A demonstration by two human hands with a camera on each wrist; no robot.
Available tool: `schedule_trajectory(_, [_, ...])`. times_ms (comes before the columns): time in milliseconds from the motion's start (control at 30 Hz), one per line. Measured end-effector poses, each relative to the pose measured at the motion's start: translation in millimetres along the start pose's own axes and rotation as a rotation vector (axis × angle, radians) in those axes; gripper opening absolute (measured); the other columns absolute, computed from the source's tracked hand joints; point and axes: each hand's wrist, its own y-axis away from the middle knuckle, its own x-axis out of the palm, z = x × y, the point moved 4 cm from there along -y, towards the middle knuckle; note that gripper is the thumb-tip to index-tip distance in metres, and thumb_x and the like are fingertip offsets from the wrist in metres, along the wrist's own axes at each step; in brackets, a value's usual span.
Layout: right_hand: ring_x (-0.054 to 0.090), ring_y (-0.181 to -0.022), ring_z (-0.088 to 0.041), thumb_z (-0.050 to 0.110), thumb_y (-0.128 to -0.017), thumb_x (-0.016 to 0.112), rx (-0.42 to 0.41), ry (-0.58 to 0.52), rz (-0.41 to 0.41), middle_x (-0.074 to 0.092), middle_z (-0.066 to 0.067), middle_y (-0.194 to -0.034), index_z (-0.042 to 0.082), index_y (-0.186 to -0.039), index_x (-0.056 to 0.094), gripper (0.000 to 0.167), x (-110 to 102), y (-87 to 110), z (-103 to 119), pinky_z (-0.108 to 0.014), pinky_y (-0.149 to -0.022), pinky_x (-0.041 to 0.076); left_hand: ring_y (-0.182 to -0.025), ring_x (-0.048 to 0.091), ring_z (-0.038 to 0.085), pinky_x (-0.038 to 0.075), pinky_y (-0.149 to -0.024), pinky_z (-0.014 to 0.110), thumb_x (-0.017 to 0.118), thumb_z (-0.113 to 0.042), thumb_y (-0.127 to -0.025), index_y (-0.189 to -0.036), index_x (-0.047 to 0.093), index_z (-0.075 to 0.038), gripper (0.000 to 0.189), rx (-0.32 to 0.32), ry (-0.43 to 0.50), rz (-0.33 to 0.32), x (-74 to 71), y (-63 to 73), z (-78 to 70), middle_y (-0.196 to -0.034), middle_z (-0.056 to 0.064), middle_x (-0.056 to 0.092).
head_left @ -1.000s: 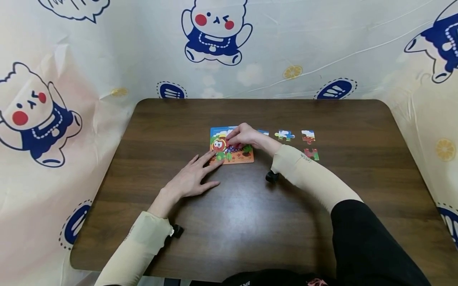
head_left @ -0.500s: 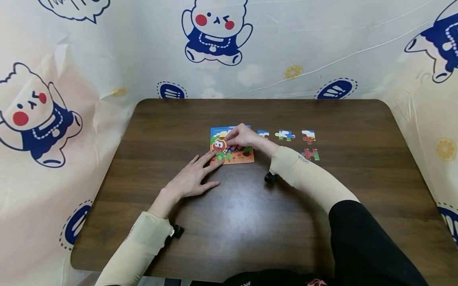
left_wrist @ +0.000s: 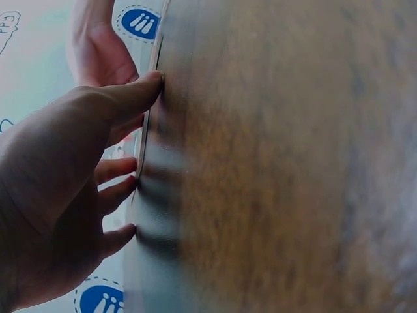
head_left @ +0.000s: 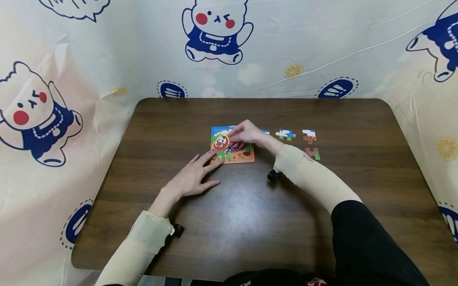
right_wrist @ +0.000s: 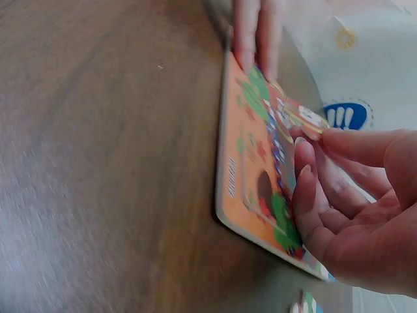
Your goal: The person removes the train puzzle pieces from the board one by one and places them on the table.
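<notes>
A jigsaw puzzle board (head_left: 241, 158) with a bright picture and orange lower edge lies at the table's middle. My right hand (head_left: 248, 133) is over its upper right part and pinches a puzzle piece (head_left: 221, 142) with a red cartoon face between thumb and fingers. In the right wrist view this puzzle piece (right_wrist: 305, 116) appears tilted up from the board. My left hand (head_left: 189, 177) lies spread flat, its fingertips resting on the board's lower left corner and the thumb on the table. The right hand hides much of the board's upper right.
Right of the board lie several loose puzzle pieces: a blue one (head_left: 285, 134), a red and white one (head_left: 309, 136) and a red and green one (head_left: 312, 153). Another is partly hidden behind the right hand. A patterned curtain (head_left: 272, 47) surrounds the brown table (head_left: 179, 131).
The red-faced puzzle piece has turned and shifted slightly up and right with my right hand. That hand first drifted a little left, then back right. My left hand has stayed put.
</notes>
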Motion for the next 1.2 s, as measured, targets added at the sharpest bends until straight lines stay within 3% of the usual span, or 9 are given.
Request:
schedule_trajectory(167, [0.075, -0.072, -0.013, 0.015, -0.104, 0.077, 0.015, -0.022, -0.042, 0.086, -0.011, -0.100, 0.001, -0.127, 0.081, 0.027, -19.1, 4.6, -5.9, -0.028, -0.068, 0.061, -0.168, 0.033, 0.037, 0.022, -0.137, 0.066, 0.070, -0.052, -0.106, -0.172, 0.041, -0.028, 0.076, 0.000, -0.003, -0.005, -0.2, -0.3, 0.0, -0.183, 0.015, 0.025])
schedule_trajectory(300, [0.074, -0.072, -0.012, 0.016, -0.105, 0.076, 0.023, -0.024, -0.061, 0.085, -0.004, -0.090, 0.000, -0.127, 0.081, 0.028, -39.1, 19.1, -11.6, -0.027, -0.067, 0.057, -0.168, 0.032, 0.036, 0.022, -0.137, 0.066, 0.069, -0.053, -0.106, -0.172, 0.041, -0.028, 0.076, 0.000, 0.000, -0.002, 0.4, -1.2, -0.1, -0.183, 0.015, 0.026])
schedule_trajectory(600, [0.074, -0.074, -0.012, 0.014, -0.106, 0.073, 0.014, -0.004, -0.013, 0.084, -0.001, -0.086, -0.005, -0.130, 0.078, 0.031, -75.9, 53.4, -35.8, -0.027, -0.069, 0.057, -0.168, 0.033, 0.035, 0.022, -0.138, 0.065, 0.071, -0.052, -0.106, -0.171, 0.042, -0.028, 0.076, -0.003, -0.002, -0.005, 0.7, -0.5, 0.2, -0.183, 0.015, 0.027])
schedule_trajectory(867, [0.076, -0.076, -0.012, 0.012, -0.105, 0.074, 0.012, 0.024, 0.052, 0.086, -0.001, -0.094, -0.006, -0.129, 0.078, 0.030, -80.1, 71.6, -48.7, -0.026, -0.066, 0.054, -0.166, 0.037, 0.036, 0.023, -0.138, 0.065, 0.070, -0.050, -0.107, -0.170, 0.045, -0.029, 0.071, -0.003, -0.019, -0.021, -2.4, 1.9, 3.2, -0.182, 0.014, 0.030])
schedule_trajectory(1200, [0.071, -0.068, -0.010, 0.006, -0.105, 0.073, -0.001, 0.060, 0.110, 0.086, -0.006, -0.094, -0.009, -0.128, 0.077, 0.028, -77.9, 77.1, -55.4, -0.025, -0.065, 0.057, -0.165, 0.040, 0.034, 0.024, -0.137, 0.066, 0.070, -0.047, -0.107, -0.166, 0.052, -0.029, 0.064, 0.003, -0.022, -0.033, -5.8, 7.5, 5.9, -0.181, 0.014, 0.033])
